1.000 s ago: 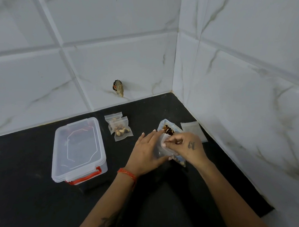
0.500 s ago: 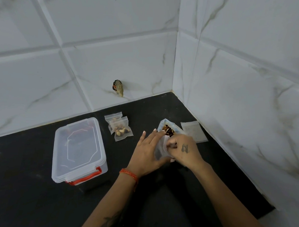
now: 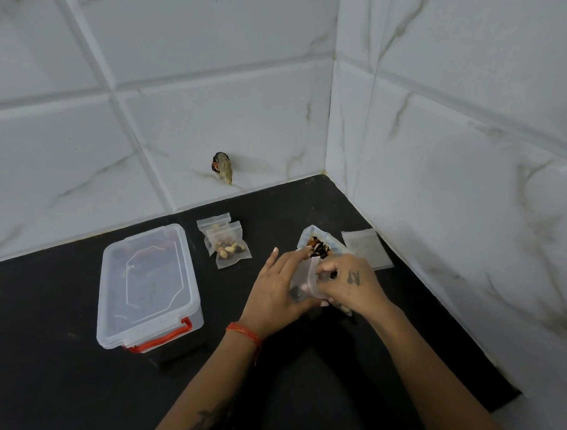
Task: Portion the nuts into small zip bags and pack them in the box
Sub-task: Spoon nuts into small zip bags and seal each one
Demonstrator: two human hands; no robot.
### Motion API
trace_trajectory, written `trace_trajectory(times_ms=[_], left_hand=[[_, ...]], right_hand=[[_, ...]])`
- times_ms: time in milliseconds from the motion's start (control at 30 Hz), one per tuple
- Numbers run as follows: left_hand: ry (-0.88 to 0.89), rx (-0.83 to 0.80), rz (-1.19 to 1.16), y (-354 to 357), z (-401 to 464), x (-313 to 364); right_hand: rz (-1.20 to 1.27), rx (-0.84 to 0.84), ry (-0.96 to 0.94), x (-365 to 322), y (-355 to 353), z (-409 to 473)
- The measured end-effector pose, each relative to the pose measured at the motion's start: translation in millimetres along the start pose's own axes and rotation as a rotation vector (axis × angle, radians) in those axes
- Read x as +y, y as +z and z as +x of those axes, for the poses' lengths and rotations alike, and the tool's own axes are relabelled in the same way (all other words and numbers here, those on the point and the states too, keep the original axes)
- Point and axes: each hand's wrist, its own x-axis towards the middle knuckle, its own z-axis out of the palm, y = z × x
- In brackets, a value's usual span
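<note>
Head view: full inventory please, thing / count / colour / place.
Box: one, clear plastic, red latches, lid on; left on the counter.
Filled zip bags: two, clear, nuts inside; overlapping, behind and between box and hands.
Nut pouch: one, pale, open-topped, dark and tan nuts; just behind the hands.
Empty zip bags: flat clear stack, count unclear; right, by the wall.
Small zip bag: one, clear; held between both hands.
Counter: one, black.
Wall tiles: white, marbled; a dark patch low down.
Left hand: holds the bag; red wrist thread.
Right hand: pinches the bag's mouth.
</note>
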Motion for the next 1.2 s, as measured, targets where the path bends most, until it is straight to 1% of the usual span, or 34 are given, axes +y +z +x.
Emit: trace_trajectory(times_ms=[67,167,200,267,333,367,433,500,567,633,700,833,900,967,1000,1067,1133,1200], left_hand=[[-0.035,0.008,-0.057,2,-1,3],[-0.127,0.011,-0.175,5,-4,1],[-0.159,0.014,-0.216,6,-6,0],[-0.211,0.025,-0.281,9,-10,-3],[-0.253,0.037,-0.319,14,-14,-7],[-0.270,0.044,-0.333,17,-16,-8],[-0.306,0.059,-0.341,26,-20,-12],[-0.343,0.075,-0.357,35,-21,-15],[-0.365,0.097,-0.383,40,-20,-14],[-0.391,0.116,-0.406,44,-20,-13],[-0.417,0.136,-0.421,46,-22,-14],[-0.406,0.147,-0.409,50,-26,-19],[-0.401,0.149,-0.406,51,-25,-18],[-0.394,0.153,-0.397,51,-24,-17],[-0.389,0.154,-0.392,51,-24,-17],[-0.393,0.153,-0.387,51,-26,-18],[-0.411,0.157,-0.389,50,-26,-18],[-0.421,0.163,-0.389,49,-25,-17]], right_hand=[[0.007,-0.027,0.006,-2,-3,0],[0.095,-0.048,0.049,-4,-12,-3],[0.106,-0.018,0.074,-4,-17,-5],[0.134,0.134,0.113,0,-29,-9],[0.032,0.293,0.139,9,-36,-15],[-0.054,0.329,0.157,16,-36,-18],[-0.198,0.312,0.217,29,-31,-22],[-0.280,0.241,0.298,39,-22,-23],[-0.274,0.199,0.366,47,-12,-21],[-0.182,0.214,0.396,52,-7,-17],[-0.154,0.262,0.353,53,-7,-15],[-0.322,0.448,0.145,46,-16,-9],[-0.372,0.487,0.038,41,-16,-1],[-0.459,0.449,-0.070,37,-13,10],[-0.513,0.394,-0.097,38,-10,15],[-0.632,0.256,-0.085,38,-8,20],[-0.715,0.225,-0.114,42,-9,18],[-0.700,0.240,-0.125,47,-13,12]])
